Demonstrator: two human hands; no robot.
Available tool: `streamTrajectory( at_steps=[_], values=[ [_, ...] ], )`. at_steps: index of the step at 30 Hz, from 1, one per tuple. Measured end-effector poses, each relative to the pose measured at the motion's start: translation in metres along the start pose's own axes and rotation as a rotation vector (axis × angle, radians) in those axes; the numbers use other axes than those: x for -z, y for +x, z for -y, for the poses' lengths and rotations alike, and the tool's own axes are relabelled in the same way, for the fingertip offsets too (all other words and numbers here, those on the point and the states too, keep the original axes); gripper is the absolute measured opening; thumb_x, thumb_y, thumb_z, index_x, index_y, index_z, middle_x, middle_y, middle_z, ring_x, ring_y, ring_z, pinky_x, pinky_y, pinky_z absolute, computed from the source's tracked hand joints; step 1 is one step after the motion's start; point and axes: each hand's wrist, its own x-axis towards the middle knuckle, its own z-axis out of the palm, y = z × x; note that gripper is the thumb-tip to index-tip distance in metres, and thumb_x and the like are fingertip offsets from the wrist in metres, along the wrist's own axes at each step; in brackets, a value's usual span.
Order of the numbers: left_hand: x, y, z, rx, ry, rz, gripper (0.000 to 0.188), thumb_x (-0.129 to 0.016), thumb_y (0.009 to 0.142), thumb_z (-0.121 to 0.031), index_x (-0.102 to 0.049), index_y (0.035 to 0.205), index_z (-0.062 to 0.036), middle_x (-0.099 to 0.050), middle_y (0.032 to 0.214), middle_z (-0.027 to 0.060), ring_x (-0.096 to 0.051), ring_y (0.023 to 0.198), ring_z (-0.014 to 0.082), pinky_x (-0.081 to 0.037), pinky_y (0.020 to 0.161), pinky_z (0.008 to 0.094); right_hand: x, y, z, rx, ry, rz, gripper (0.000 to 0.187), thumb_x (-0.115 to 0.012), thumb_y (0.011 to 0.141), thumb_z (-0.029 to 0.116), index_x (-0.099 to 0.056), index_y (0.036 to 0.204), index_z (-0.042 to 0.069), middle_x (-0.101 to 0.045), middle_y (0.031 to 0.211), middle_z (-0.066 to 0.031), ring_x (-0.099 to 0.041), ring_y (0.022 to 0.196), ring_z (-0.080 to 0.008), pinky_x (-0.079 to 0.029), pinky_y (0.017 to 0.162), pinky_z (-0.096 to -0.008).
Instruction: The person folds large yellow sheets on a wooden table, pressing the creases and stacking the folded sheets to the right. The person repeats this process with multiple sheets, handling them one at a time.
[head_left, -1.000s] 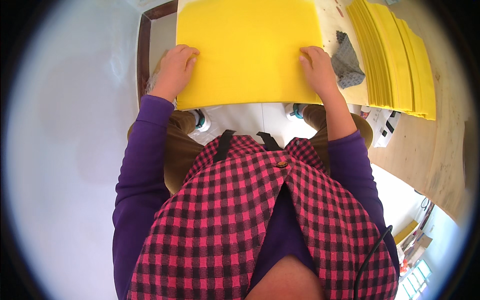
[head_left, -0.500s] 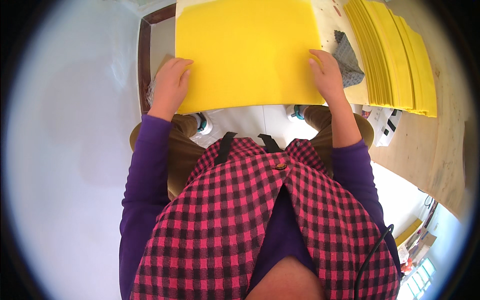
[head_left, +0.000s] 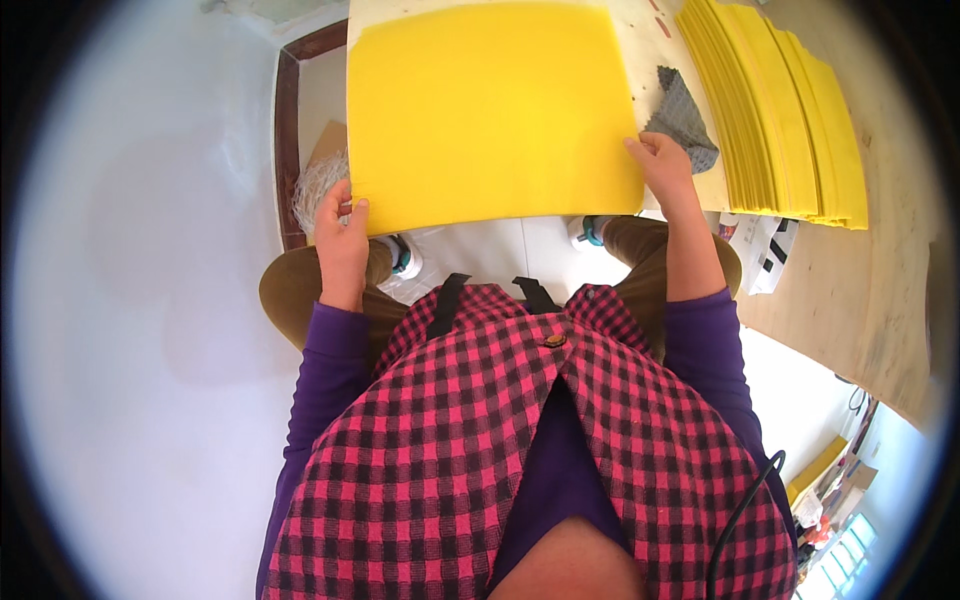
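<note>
A large yellow sheet [head_left: 490, 110], which looks like cloth, lies flat on a pale board in front of me. Its front edge reaches the board's near side. My left hand [head_left: 343, 235] is at the sheet's near left corner, with the thumb on top and the fingers curled at the side edge. On the opposite side, my right hand [head_left: 667, 178] pinches the right edge between thumb and bent fingers. Just beyond that hand lies a crumpled grey textured cloth [head_left: 686, 118].
A thick stack of folded yellow sheets [head_left: 775, 120] stands at the right, beside a wooden tabletop [head_left: 850, 300]. A brown frame [head_left: 288, 150] and a tangle of clear stringy material [head_left: 318, 190] are at the left. Below the board's right end is a white bag [head_left: 765, 255].
My left hand has come down toward me, from the sheet's left side to its near corner. The right hand has shifted slightly down and right, now pinching the edge.
</note>
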Motion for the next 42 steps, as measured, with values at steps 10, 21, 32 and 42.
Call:
streamTrajectory(
  at_steps=[10, 21, 32, 42],
  values=[
    [0.007, 0.021, -0.023, 0.318, -0.11, 0.061, 0.044, -0.064, 0.088, -0.019, -0.053, 0.121, 0.0083, -0.06, 0.106, 0.0105, -0.056, 0.094, 0.0155, -0.045, 0.083, 0.0267, 0.0, 0.008, 0.033, -0.117, -0.086, 0.162, 0.049, -0.067, 0.083, 0.037, -0.061, 0.107, -0.005, -0.066, 0.095, -0.0136, -0.063, 0.082, -0.0162, -0.05, 0.072, -0.0295],
    [0.009, 0.033, -0.033, 0.4, -0.229, 0.093, 0.021, -0.063, 0.088, -0.021, -0.063, 0.09, 0.0005, -0.06, 0.076, 0.0007, -0.052, 0.065, 0.0087, -0.038, 0.057, 0.0251, -0.011, 0.003, 0.034, -0.192, 0.434, 0.173, 0.043, -0.063, 0.09, 0.024, -0.052, 0.117, -0.008, -0.064, 0.105, -0.0158, -0.065, 0.088, -0.0224, -0.052, 0.076, -0.0335],
    [0.021, 0.047, -0.027, 0.495, -0.242, 0.292, 0.023, -0.061, 0.089, -0.029, -0.063, 0.098, -0.008, -0.061, 0.083, -0.0011, -0.054, 0.072, 0.0091, -0.041, 0.067, 0.0251, -0.011, 0.004, 0.032, -0.17, 0.594, 0.22, 0.037, -0.065, 0.088, 0.021, -0.059, 0.108, -0.008, -0.067, 0.095, -0.0152, -0.066, 0.078, -0.0223, -0.053, 0.069, -0.0334],
    [0.008, 0.065, -0.023, 0.453, -0.339, 0.305, 0.026, -0.061, 0.09, -0.019, -0.063, 0.103, 0.0039, -0.068, 0.095, 0.0088, -0.065, 0.082, 0.0168, -0.05, 0.071, 0.0277, -0.005, 0.0, 0.032, -0.108, 0.401, 0.15, 0.037, -0.066, 0.085, 0.027, -0.065, 0.101, -0.007, -0.069, 0.089, -0.0157, -0.067, 0.078, -0.0237, -0.052, 0.069, -0.0347]
  ],
)
